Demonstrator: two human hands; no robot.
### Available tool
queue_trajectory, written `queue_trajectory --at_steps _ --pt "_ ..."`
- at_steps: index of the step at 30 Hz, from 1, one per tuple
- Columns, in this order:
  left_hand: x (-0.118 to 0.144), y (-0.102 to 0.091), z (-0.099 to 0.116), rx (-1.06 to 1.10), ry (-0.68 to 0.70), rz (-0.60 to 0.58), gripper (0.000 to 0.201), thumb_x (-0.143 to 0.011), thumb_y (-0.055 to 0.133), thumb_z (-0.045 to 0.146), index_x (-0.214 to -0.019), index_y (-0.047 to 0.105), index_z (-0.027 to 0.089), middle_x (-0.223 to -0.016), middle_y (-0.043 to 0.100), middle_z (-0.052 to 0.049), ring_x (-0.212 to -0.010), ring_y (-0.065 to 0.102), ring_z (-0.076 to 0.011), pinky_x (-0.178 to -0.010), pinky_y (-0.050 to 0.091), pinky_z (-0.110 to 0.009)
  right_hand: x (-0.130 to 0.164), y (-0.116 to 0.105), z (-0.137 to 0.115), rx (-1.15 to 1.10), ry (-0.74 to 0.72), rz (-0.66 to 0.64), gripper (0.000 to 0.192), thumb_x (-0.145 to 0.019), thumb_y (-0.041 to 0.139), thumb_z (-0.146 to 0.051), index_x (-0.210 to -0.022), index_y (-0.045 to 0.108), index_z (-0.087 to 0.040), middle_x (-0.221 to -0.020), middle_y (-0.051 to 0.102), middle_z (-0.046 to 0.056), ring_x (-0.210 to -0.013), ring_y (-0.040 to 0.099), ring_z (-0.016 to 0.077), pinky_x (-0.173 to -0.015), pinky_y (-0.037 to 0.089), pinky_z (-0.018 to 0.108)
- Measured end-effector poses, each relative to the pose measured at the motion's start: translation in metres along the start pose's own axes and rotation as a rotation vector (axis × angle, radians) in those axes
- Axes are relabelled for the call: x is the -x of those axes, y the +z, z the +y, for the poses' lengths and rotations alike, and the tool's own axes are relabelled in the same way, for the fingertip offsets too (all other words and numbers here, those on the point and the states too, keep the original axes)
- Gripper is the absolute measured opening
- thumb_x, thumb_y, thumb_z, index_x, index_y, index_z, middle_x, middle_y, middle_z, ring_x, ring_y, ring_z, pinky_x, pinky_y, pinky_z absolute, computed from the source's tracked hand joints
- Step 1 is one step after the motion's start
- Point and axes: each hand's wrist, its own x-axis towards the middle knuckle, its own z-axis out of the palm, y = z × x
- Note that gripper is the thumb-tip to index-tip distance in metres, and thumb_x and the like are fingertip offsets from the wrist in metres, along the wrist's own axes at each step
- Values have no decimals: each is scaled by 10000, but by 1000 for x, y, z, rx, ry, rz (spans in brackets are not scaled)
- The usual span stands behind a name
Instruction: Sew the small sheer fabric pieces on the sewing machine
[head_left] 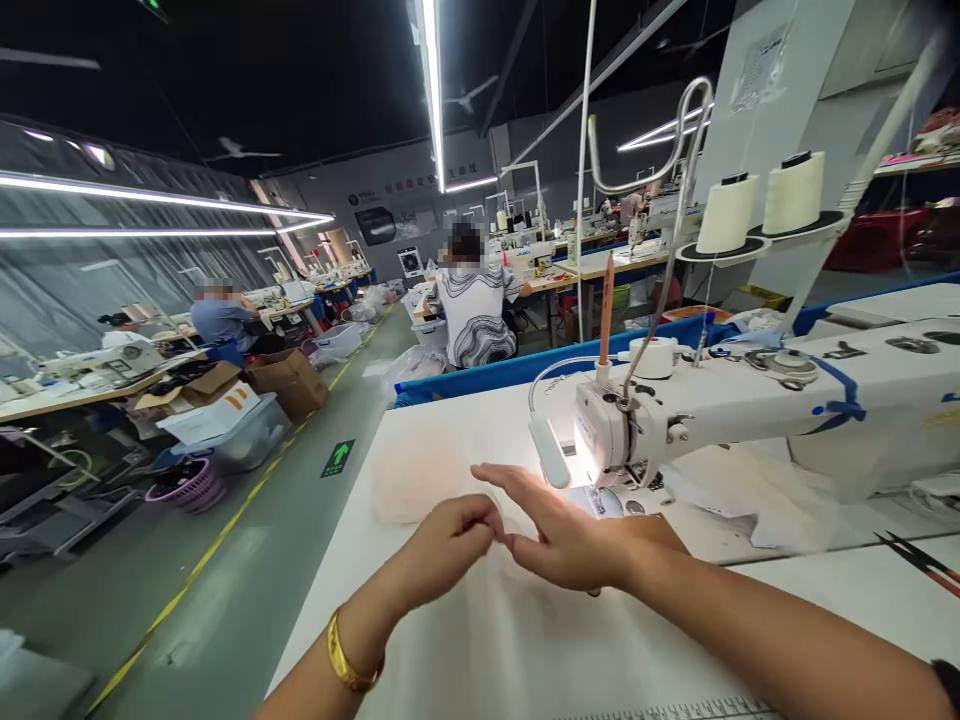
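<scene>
Two cream thread cones (761, 205) stand on a rack, brown cardboard boxes (289, 381) sit by the aisle, and a seated person in a patterned top (474, 305) works ahead.

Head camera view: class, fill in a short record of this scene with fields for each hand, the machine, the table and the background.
left hand: left hand closed, fingertips meeting the right hand's, gold bangle on wrist
right hand: right hand flat, fingers extended, over pale fabric
machine: white sewing machine, lamp lit, two thread cones behind
table: white table, scissors at right
background: seated people at other workstations
</scene>
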Motion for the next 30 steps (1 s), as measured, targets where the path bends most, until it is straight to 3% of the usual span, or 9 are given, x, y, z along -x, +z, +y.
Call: queue_trajectory --at_steps 2,4,7,9,12,17,23,26,30 --pt "16 -7 6 -30 7 -111 113 -742 515 294 -696 588 221 -793 609 -7 -802 567 -217 -673 412 -303 -15 2 0 -123 100 -157 774 -883 647 -179 -1594 351 -258 -1460 585 108 -1363 551 277 -1112 480 459" --pt "29 -16 7 -59 -16 -147 124 -763 493 293 -701 569 217 -791 596 0 -779 544 -201 -658 378 -295 -28 4 2 -232 218 -325 702 -877 729 -272 -1523 453 -280 -1221 670 36 -1109 651 225 -905 532 348" --pt "41 -35 0 -50 -90 -71 147 -756 503 304 -757 610 204 -802 649 -5 -771 547 -190 -654 360 -286 -42 10 8 -352 381 -509 476 -810 850 -431 -1199 661 -234 -862 575 -49 -785 555 138 -646 393 240" --pt "44 -48 -9 40 -110 -8 156 -767 521 325 -801 604 198 -838 701 -24 -835 594 -202 -709 402 -287 -49 17 12 -472 447 -520 414 -756 895 -480 -947 665 -194 -752 485 -65 -710 464 113 -608 319 235" --pt "39 -69 -28 146 -98 125 234 -799 582 423 -871 585 200 -726 642 9 -749 592 -179 -701 412 -278 -63 31 16 -717 433 -366 480 -697 931 -503 -792 593 -177 -718 469 -62 -724 460 112 -673 354 240" --pt "3 -109 -62 72 -52 424 460 -779 634 618 -949 621 191 -709 497 59 -572 407 -109 -548 309 -243 -106 49 24 -960 474 67 623 -634 890 -658 -835 513 -205 -740 547 -44 -669 541 113 -660 415 249" --pt "-59 -152 -93 -65 -99 603 331 -953 629 502 -930 621 171 -726 511 52 -563 426 -101 -537 339 -232 -170 62 59 -712 538 380 326 -872 706 -470 -986 536 -217 -869 584 -32 -623 578 85 -587 389 223" --pt "-82 -161 -107 -165 -166 629 284 -1034 642 416 -923 628 155 -755 555 36 -612 510 -113 -592 443 -240 -188 65 74 -517 591 418 179 -949 624 -363 -1020 547 -218 -897 607 -27 -601 613 98 -591 397 244" --pt "-98 -160 -126 -304 -280 625 291 -1051 658 417 -963 664 140 -881 651 -7 -761 633 -151 -727 563 -305 -194 68 87 -246 655 375 126 -977 598 -301 -1069 553 -227 -850 630 -38 -599 635 133 -676 440 286"
